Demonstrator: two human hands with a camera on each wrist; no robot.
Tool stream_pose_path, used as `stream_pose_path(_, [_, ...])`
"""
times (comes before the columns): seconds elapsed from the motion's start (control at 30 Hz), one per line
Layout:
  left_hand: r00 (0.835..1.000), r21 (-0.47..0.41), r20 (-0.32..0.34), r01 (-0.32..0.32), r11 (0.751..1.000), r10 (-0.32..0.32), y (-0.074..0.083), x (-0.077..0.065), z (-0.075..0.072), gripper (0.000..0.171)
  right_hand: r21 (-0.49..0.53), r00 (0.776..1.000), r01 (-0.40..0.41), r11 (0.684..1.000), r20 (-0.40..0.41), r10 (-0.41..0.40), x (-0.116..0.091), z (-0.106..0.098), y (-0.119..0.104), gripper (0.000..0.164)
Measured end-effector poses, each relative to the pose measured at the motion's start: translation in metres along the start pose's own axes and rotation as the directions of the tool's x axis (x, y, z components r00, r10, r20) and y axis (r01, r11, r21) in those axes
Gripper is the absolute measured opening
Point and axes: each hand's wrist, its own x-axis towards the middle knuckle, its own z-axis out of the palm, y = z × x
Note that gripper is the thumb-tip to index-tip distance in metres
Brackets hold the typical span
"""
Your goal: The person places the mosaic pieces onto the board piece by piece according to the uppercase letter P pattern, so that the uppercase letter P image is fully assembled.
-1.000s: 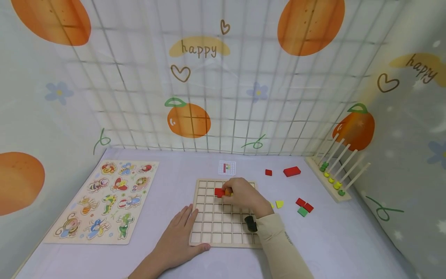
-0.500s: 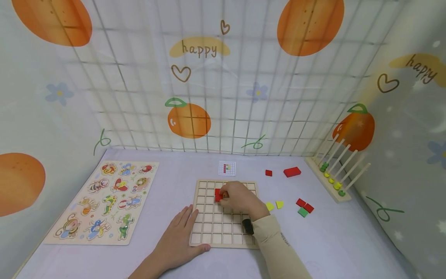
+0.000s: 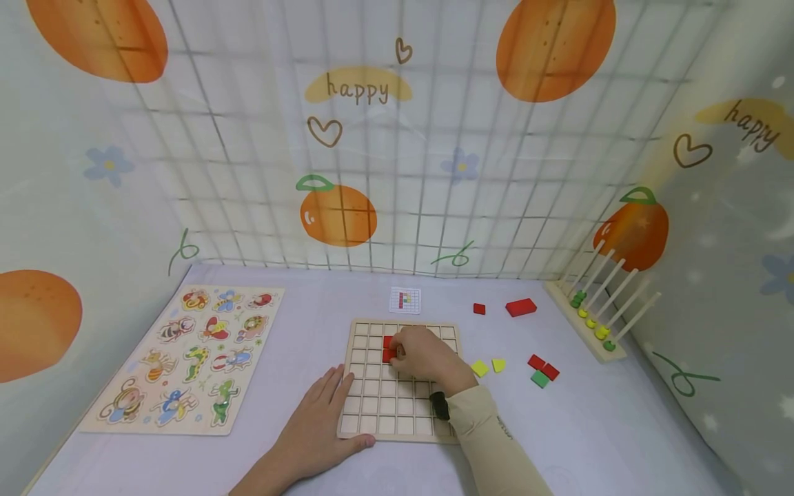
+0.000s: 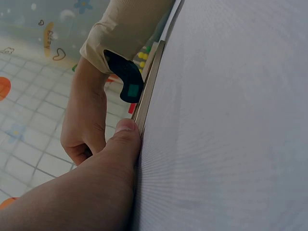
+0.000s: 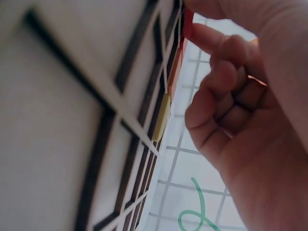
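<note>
A wooden grid board (image 3: 366, 406) lies on the table. My right hand (image 3: 428, 351) is over its upper middle, and in the right wrist view its thumb and a fingertip pinch a red square tile (image 5: 187, 23). In the head view, a red tile (image 3: 387, 342) sits in a cell just above the pinched one. A yellow tile (image 5: 162, 118) also shows on the board in the right wrist view; in the head view the hand hides that area. My left hand (image 3: 313, 424) rests with straight fingers against the board's left edge, its thumb at the near corner.
A small pattern card (image 3: 405, 300) lies behind the board. To the right are yellow tiles (image 3: 480, 369), red and green tiles (image 3: 540, 379), a small red tile (image 3: 480, 308) and a red block (image 3: 521, 307). A peg rack (image 3: 586, 322) stands far right, an insect puzzle (image 3: 186, 355) left.
My right hand has moved slightly toward me over the board, bringing the red tile to the cell below the other red one. The left hand stays in place.
</note>
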Motion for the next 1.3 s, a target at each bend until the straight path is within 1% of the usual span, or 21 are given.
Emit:
stream_pose_path(0.23, [1.000,0.001,-0.006,-0.004,1.000,0.004,0.000,0.001,0.000,0.116,-0.037,1.000,0.018,0.999,-0.018,-0.019,-0.001,-0.001,-0.001,0.011])
stream_pose_path(0.43, [1.000,0.001,0.006,0.002,1.000,-0.002,0.000,0.000,-0.001,0.116,-0.056,0.999,0.036,0.998,-0.023,-0.037,-0.001,0.000,-0.002,0.011])
stream_pose_path(0.63, [1.000,0.004,-0.021,-0.012,1.000,0.012,0.001,0.000,-0.001,0.116,-0.048,0.999,0.041,0.998,-0.029,-0.042,0.000,0.001,0.000,0.010])
stream_pose_path(0.73, [1.000,0.007,-0.012,-0.010,1.000,0.010,0.000,0.000,0.000,0.117,-0.038,0.999,0.044,0.998,-0.026,-0.045,0.001,0.003,0.002,0.010])
stream_pose_path(0.83, [1.000,0.007,-0.002,-0.007,1.000,0.007,-0.001,0.001,0.001,0.117,-0.013,0.998,0.048,0.999,-0.030,-0.049,0.001,0.003,0.003,0.010])
stream_pose_path(1.03, [1.000,0.021,0.004,-0.014,1.000,0.014,-0.003,0.002,0.003,0.118,0.088,0.999,0.017,0.996,-0.041,-0.014,0.000,0.001,0.006,0.013])
stream_pose_path(1.17, [1.000,0.014,0.002,-0.014,1.000,0.014,-0.003,0.002,0.002,0.117,0.150,0.999,0.009,0.989,-0.047,-0.002,-0.003,-0.004,0.008,0.018])
stream_pose_path(1.3, [1.000,0.003,0.017,0.006,1.000,-0.006,-0.001,0.001,0.001,0.117,0.172,0.998,-0.001,0.985,-0.062,0.011,-0.006,-0.011,0.014,0.025])
